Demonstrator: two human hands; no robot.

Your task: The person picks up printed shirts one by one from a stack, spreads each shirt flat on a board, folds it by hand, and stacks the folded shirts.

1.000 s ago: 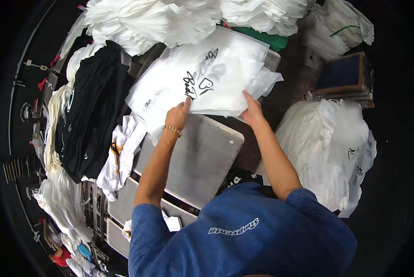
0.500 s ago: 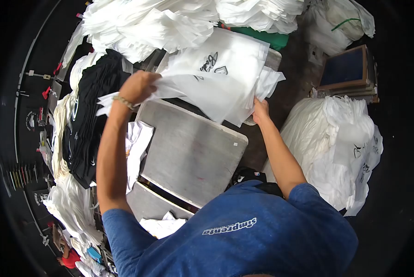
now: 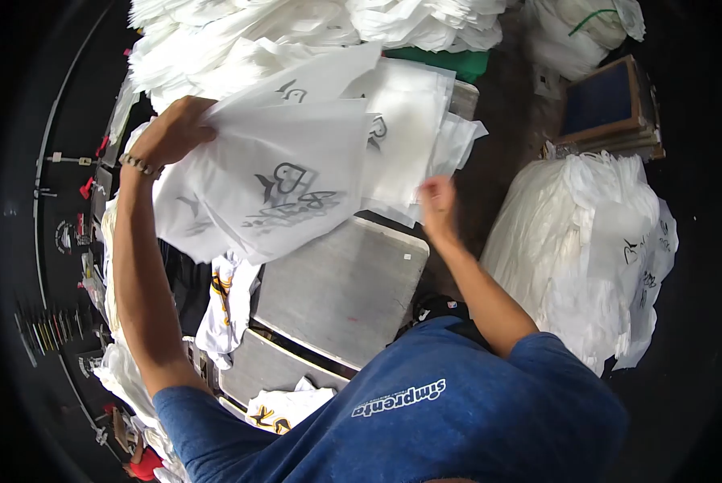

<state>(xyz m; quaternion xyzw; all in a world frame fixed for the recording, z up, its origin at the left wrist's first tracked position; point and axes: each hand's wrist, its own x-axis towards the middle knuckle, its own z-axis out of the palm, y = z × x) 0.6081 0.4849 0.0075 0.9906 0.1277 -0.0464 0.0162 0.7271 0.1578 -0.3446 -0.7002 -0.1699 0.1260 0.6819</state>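
Note:
My left hand, with a bracelet at the wrist, is closed on the gathered edge of thin white printed sheets. They hang spread over the left side, with dark heart-shaped prints and lettering showing through. Beneath and to the right lies a stack of similar white sheets, with part of a heart print visible. My right hand is beside the near right edge of that stack. Motion blurs its fingers, so their grip is unclear. A grey flat board lies below the sheets.
Large white piles stand at the back. A tall heap of white printed sheets is at right, below wood-framed screens. White garments with dark and yellow prints lie left of the board. A person in red is at lower left.
My left hand has moved left and toward me, swinging the printed sheets off the stack to the left. My right hand has shifted slightly left and down and no longer visibly grips the stack's edge.

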